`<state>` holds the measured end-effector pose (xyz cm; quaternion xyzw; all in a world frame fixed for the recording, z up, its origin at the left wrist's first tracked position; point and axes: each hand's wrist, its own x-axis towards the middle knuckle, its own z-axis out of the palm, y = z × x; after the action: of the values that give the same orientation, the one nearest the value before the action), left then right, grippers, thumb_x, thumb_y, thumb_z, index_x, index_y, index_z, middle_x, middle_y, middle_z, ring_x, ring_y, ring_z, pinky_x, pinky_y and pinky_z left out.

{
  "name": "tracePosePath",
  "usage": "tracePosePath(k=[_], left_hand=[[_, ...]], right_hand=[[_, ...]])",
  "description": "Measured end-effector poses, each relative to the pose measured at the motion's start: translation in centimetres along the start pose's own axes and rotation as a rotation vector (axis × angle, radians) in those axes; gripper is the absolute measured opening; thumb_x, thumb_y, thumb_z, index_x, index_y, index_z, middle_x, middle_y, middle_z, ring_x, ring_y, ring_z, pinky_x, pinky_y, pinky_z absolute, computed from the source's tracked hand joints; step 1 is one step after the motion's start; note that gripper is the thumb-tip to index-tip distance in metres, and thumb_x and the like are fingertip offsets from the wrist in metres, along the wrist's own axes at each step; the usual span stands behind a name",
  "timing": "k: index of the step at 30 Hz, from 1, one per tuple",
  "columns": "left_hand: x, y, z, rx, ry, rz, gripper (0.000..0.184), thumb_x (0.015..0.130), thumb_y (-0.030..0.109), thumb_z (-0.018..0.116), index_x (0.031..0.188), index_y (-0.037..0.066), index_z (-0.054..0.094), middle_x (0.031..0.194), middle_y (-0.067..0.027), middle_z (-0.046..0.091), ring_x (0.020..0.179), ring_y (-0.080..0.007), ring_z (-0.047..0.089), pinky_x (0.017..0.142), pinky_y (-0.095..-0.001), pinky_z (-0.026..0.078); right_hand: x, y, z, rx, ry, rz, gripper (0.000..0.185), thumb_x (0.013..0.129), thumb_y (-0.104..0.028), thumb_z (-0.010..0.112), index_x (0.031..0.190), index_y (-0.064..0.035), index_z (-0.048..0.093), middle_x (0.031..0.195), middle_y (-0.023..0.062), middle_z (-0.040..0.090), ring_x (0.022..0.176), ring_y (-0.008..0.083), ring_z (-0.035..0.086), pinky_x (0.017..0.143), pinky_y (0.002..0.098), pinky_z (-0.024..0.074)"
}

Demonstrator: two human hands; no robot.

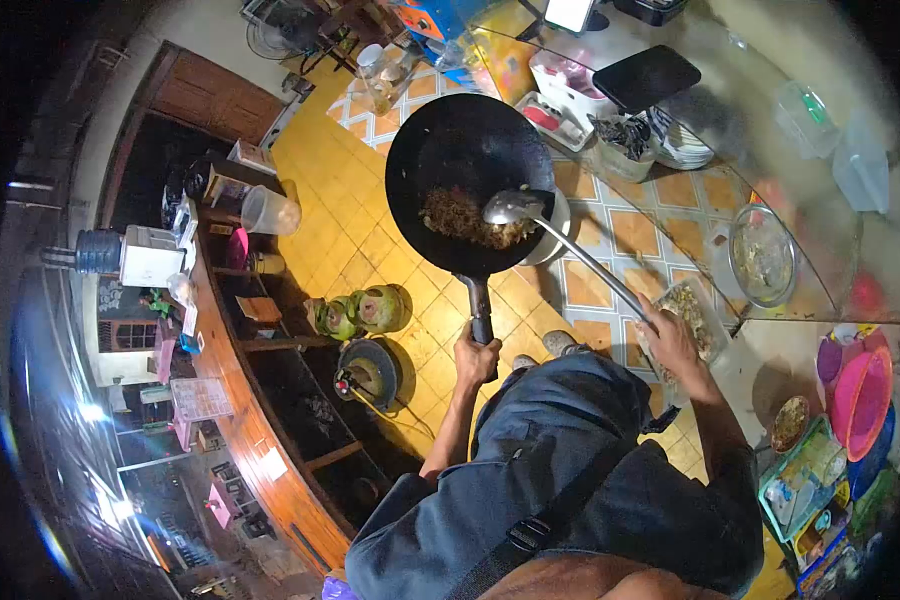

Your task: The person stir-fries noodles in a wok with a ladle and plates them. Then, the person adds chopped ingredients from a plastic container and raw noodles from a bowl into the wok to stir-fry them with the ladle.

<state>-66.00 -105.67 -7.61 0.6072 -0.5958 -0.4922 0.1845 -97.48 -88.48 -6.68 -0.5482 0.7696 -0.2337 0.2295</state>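
Observation:
A black wok [450,130] hangs in front of me, tilted so its inside faces the camera. My left hand [476,356] is wrapped round its handle. Brown fried food, perhaps rice or noodles, [460,218] lies in the lower part of the wok. My right hand [670,340] grips the long metal handle of a ladle [515,207], whose bowl rests in the wok at the food's edge. Partly behind the wok's right rim shows a white plate or bowl [560,230]. A clear tray of chopped food [692,312] sits under my right hand.
An orange-and-white tiled counter [635,232] runs along the right, with a glass bowl [762,256], a white container [568,85] and a black lid-like slab [648,78]. Coconuts [375,308] and a dark tub [368,372] stand on the yellow floor. A wooden counter [260,450] curves along the left.

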Motion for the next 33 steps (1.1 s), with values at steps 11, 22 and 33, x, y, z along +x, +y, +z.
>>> tracePosePath(k=[11, 22, 33], left_hand=[[0.9, 0.2, 0.7, 0.144, 0.14, 0.034, 0.035, 0.061, 0.015, 0.062, 0.091, 0.001, 0.054, 0.06, -0.0112, 0.053, 0.053, -0.0207, 0.052, 0.053, -0.0346, 0.043], [0.7, -0.3, 1.2, 0.242, 0.221, 0.131, 0.029, 0.061, 0.015, 0.062, 0.085, 0.003, 0.051, 0.054, -0.0065, 0.047, 0.048, -0.018, 0.046, 0.049, -0.0328, 0.039], [1.0, -0.8, 0.9, 0.196, 0.242, 0.183, 0.026, 0.063, 0.015, 0.062, 0.084, 0.003, 0.05, 0.055, -0.0057, 0.046, 0.049, -0.0156, 0.042, 0.048, -0.0305, 0.037]], right_hand=[[1.0, 0.7, -0.4, -0.123, 0.008, 0.094, 0.057, 0.08, -0.013, 0.058, 0.133, -0.0206, 0.038, 0.083, 0.0174, 0.059, 0.073, 0.0328, 0.059, 0.062, 0.0409, 0.0472], [1.9, -0.8, 1.4, -0.082, -0.002, 0.115, 0.06, 0.081, -0.018, 0.058, 0.136, -0.0206, 0.033, 0.084, 0.0182, 0.059, 0.072, 0.0356, 0.059, 0.062, 0.043, 0.0491], [1.4, -1.6, 0.9, 0.128, 0.085, 0.084, 0.054, 0.08, -0.013, 0.056, 0.132, -0.0154, 0.04, 0.082, 0.019, 0.059, 0.072, 0.0371, 0.057, 0.065, 0.0425, 0.0472]])
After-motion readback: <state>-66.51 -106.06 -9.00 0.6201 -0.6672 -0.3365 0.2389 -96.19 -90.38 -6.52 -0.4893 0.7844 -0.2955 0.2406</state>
